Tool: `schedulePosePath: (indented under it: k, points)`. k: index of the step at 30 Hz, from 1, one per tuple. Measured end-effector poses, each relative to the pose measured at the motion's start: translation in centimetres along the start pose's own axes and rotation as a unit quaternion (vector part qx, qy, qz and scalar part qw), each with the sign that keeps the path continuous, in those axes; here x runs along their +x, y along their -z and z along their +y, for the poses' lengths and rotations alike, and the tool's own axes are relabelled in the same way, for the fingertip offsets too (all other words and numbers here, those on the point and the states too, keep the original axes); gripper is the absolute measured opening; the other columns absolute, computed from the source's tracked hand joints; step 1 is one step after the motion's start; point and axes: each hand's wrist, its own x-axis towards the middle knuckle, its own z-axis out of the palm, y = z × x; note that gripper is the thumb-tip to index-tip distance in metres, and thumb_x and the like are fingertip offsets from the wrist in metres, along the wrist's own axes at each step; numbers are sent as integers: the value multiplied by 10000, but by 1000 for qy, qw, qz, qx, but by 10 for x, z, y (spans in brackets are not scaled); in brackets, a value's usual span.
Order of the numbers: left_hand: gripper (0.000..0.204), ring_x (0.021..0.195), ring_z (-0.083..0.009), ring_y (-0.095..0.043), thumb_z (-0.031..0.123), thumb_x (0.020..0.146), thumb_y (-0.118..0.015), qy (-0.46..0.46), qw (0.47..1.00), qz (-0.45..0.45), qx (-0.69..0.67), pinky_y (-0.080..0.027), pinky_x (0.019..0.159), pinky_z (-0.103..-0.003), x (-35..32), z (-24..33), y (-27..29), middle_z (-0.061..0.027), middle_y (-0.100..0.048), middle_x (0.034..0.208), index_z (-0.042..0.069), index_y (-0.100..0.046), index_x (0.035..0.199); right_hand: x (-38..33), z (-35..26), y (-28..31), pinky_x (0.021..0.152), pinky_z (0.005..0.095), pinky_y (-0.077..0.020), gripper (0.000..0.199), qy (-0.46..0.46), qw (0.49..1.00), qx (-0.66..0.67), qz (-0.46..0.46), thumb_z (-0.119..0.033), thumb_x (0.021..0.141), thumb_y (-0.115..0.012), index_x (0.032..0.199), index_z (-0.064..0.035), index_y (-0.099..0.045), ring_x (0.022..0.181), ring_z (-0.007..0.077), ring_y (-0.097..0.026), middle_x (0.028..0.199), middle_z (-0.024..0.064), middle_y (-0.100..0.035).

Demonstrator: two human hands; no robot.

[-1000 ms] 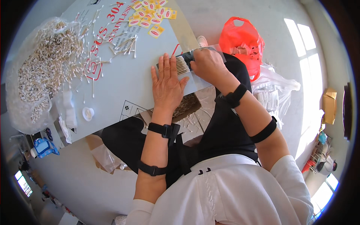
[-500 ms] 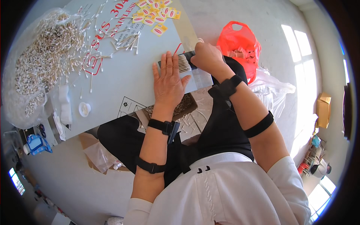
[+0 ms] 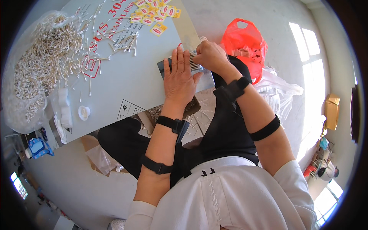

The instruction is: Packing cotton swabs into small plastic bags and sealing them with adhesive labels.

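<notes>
A row of cotton swabs (image 3: 194, 66) lies side by side in a clear flat plastic bag (image 3: 206, 79) at the table's near right edge. My left hand (image 3: 180, 82) rests flat over the bag, fingers stretched out and slightly apart. Dark backing (image 3: 161, 69) shows beside its fingers. At the bag's right end, my right hand (image 3: 211, 56) is closed with curled fingers beside the swabs. What those fingertips pinch is hidden under the hand.
A big clear bag (image 3: 19, 111) spills loose swabs (image 3: 46, 65) across the table's left. Yellow-and-white labels (image 3: 158, 29) lie at the far side. Below the edge sits a cardboard box (image 3: 193, 108). A red plastic bag (image 3: 253, 50) stands right; a small white tub (image 3: 84, 112) is on the left.
My left hand has slid right along the bag and now covers part of the swab row. My right hand has shifted slightly left and nearer, its fingers now over the row's right end.
</notes>
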Motion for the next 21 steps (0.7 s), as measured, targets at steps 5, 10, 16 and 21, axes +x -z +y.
schedulePosePath:
  k: [5, 10, 16, 21]
  points:
    - [800, 1471, -299, -185, 440, 871, -619, -2, 1000, 1, 5, -135, 1171, -504, 2, 3, -2, -179, -246, 1565, 0, -315, 1466, 3, -2, 3, 716, 439, -511, 200, 17, 999, -23, -23, -227, 679, -684, 695, -30, -658, 835, 361, -645, 900, 166, -634]
    - [766, 1465, -311, -202, 429, 903, -584, -9, 1000, 13, -13, -160, 1165, -508, 6, 7, -5, -193, -276, 1547, 16, -294, 1479, 4, 1, 0, 708, 439, -511, 213, 18, 1000, -23, -10, -236, 684, -689, 688, -26, -651, 831, 355, -647, 914, 160, -629]
    - [651, 1431, -344, -265, 322, 948, -547, -5, 997, 31, -74, -189, 1164, -477, 4, 0, 3, -229, -297, 1522, -19, -322, 1454, -2, 3, 2, 669, 441, -514, 197, -11, 1000, 8, -14, -229, 677, -679, 694, -34, -657, 755, 358, -656, 784, 165, -659]
    - [555, 1426, -354, -272, 223, 1008, -444, 79, 897, 195, -389, -227, 1157, -439, 14, -8, -3, -233, -286, 1527, -39, -277, 1468, -6, -2, 3, 648, 436, -518, 180, -13, 1000, 14, -24, -230, 675, -667, 705, -53, -679, 711, 348, -661, 742, 173, -662]
